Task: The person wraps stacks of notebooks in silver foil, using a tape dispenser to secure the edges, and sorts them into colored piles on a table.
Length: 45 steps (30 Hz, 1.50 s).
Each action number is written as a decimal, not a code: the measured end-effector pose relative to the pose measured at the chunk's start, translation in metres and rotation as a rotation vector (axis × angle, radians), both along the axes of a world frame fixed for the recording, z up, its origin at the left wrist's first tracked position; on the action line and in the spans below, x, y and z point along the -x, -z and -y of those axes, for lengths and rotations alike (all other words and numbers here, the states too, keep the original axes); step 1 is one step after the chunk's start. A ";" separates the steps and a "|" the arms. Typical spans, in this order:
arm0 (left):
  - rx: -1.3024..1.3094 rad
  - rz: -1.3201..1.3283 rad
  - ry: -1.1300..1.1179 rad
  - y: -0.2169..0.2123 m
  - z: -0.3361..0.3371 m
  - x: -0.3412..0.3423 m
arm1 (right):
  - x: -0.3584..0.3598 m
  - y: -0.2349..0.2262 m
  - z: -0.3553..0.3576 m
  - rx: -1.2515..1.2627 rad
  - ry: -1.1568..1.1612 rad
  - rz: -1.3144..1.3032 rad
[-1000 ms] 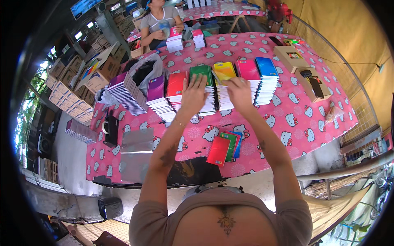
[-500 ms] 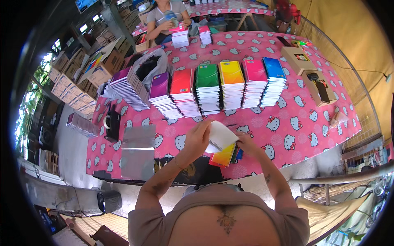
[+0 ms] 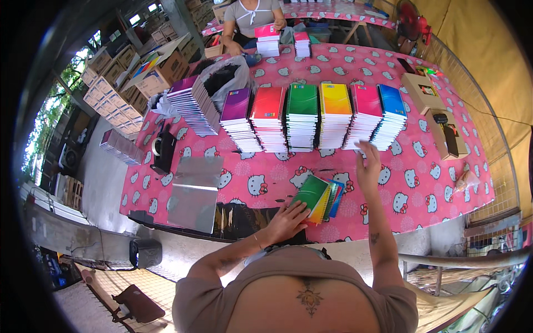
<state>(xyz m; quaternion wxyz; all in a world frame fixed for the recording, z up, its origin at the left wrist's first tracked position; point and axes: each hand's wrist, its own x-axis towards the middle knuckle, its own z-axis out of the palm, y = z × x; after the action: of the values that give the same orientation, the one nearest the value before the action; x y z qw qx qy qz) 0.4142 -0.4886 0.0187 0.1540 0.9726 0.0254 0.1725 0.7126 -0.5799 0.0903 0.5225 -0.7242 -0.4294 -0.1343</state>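
Observation:
A small fanned pile of notebooks (image 3: 317, 196), green on top with yellow, red and blue beneath, lies on the pink patterned tablecloth (image 3: 422, 183) near the front edge. My left hand (image 3: 288, 220) rests flat on the pile's near corner. My right hand (image 3: 368, 165) is raised with fingers apart, empty, just in front of the pink notebook stack (image 3: 363, 114) and the blue stack (image 3: 390, 114). Further left stand the yellow stack (image 3: 335, 113), green stack (image 3: 302, 115), red stack (image 3: 268, 117) and purple stack (image 3: 237, 118).
Shiny plastic sleeves (image 3: 195, 192) and a black tape dispenser (image 3: 162, 152) lie at the left. A leaning notebook pile (image 3: 191, 104) stands by a grey bag (image 3: 227, 77). Cardboard boxes (image 3: 438, 114) sit at the right. Another person (image 3: 252, 19) sits behind the table.
My hands came down from the stacks with a notebook, which now lies on the small pile. My left hand presses the pile and my right hand has risen toward the pink and blue stacks.

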 end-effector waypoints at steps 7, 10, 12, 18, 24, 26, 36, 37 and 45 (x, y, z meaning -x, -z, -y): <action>-0.238 0.476 -0.393 -0.120 -0.135 -0.080 | 0.030 -0.063 -0.127 0.015 -0.126 0.486; -0.409 0.364 -0.467 -0.149 -0.182 -0.096 | 0.020 -0.046 -0.152 0.122 -0.036 0.615; -0.421 0.232 -0.363 -0.134 -0.212 -0.087 | 0.015 -0.045 -0.149 0.135 -0.152 0.580; -0.360 0.249 -0.341 -0.133 -0.217 -0.080 | 0.040 -0.063 -0.103 0.069 -0.142 0.593; -0.267 0.297 -0.351 -0.147 -0.211 -0.099 | 0.022 -0.051 -0.122 0.079 -0.321 0.606; -0.243 0.328 -0.348 -0.150 -0.210 -0.089 | 0.042 -0.063 -0.126 -0.049 -0.232 0.641; -0.244 0.313 -0.313 -0.135 -0.214 -0.086 | 0.010 -0.041 -0.142 0.100 -0.188 0.649; -0.254 0.315 -0.323 -0.133 -0.214 -0.083 | 0.015 -0.042 -0.140 0.108 -0.208 0.579; -0.157 0.353 -0.331 -0.139 -0.211 -0.090 | 0.010 -0.041 -0.133 0.119 -0.125 0.544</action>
<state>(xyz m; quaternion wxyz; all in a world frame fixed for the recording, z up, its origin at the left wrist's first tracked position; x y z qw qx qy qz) 0.5041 -0.2775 0.1582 0.0495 0.9190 0.1433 0.3640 0.7028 -0.4465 0.1310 0.3520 -0.6630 -0.6048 -0.2659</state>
